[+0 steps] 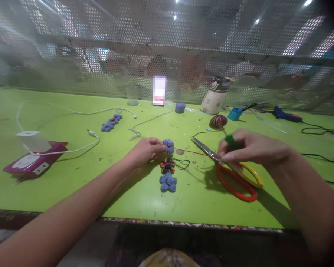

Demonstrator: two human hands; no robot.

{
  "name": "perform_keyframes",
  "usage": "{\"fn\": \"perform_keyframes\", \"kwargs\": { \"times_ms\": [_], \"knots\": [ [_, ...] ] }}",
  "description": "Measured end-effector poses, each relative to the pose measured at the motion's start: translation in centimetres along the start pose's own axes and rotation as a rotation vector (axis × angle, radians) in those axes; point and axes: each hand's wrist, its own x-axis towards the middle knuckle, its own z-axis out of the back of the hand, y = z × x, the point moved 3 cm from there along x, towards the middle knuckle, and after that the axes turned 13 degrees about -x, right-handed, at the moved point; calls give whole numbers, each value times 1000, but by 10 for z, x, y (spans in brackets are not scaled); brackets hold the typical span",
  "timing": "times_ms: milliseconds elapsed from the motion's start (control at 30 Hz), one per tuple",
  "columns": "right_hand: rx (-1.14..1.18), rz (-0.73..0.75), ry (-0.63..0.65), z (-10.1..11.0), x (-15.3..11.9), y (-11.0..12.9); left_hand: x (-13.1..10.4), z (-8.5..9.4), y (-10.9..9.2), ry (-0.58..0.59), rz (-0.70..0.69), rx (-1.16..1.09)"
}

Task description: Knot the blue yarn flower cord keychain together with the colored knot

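Note:
My left hand pinches the edge of a small blue crocheted flower. Below it on the green table lie a dark multicoloured flower and another blue flower. A thin red thread runs taut from the upper flower to my right hand, whose fingers are pinched together around its end. A green band wraps one finger of that hand. Scissors with red and yellow handles lie beneath my right hand, their blades slightly apart and pointing to the upper left. A loop of dark thread rests beside the multicoloured flower.
Behind are a multicoloured yarn ball, a blue yarn ball, a phone, a white jug and a blue glue gun. To the left lie a purple power strip, a white cable and a joined flower strip.

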Motion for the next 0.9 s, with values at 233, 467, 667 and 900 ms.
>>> {"fn": "perform_keyframes", "kwargs": {
  "times_ms": [233,467,667,900],
  "knots": [
    [-387,-309,-481,34,-16,2,1,0,0,46,-46,26],
    [-338,-144,-466,-41,56,28,2,1,4,82,-25,3],
    [-151,-130,-361,-68,81,12,3,-1,6,171,-46,87],
    [49,-53,-356,-65,91,9,5,-1,8,196,-38,84]
  ]
}}
